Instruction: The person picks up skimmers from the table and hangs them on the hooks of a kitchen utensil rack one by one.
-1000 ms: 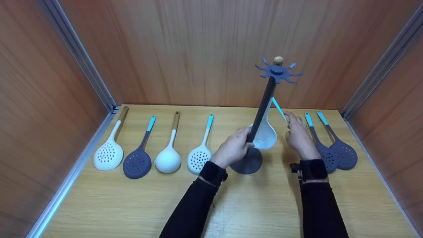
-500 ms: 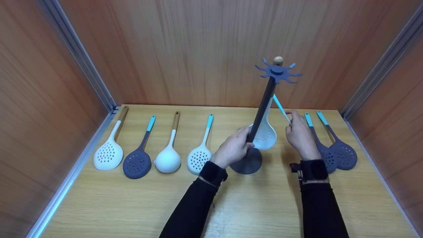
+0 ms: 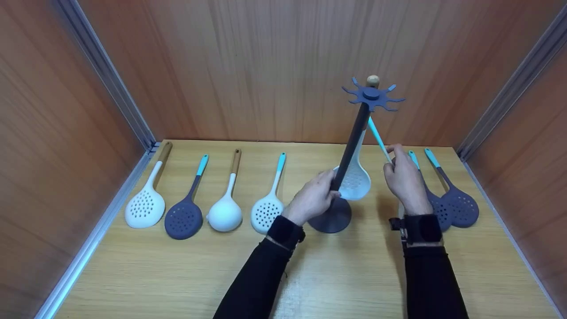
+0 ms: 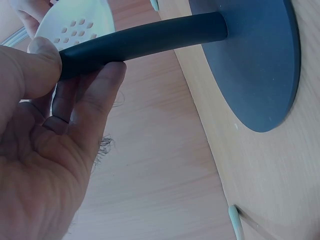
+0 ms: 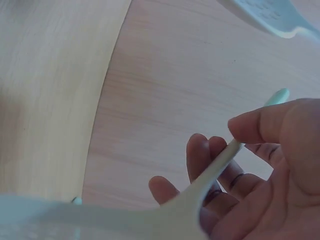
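Observation:
My left hand grips the dark pole of a utensil stand, thumb and fingers around it above the round base. At the pole's top is a ring of curved hooks with a round knob. A white slotted spoon hangs from the stand behind the pole. My right hand pinches the neck of a white slotted utensil. Its turquoise handle slants up towards the hooks. The utensil's head is mostly hidden in the head view and fills the lower left of the right wrist view.
On the table left of the stand lie a white slotted turner, a dark skimmer, a white ladle and another white skimmer. Two dark skimmers overlap at the right. Wooden walls enclose the table's back and sides.
My right hand has risen slightly with the white slotted utensil, so its turquoise handle end is nearer the hooks. My left hand and the stand stay in place.

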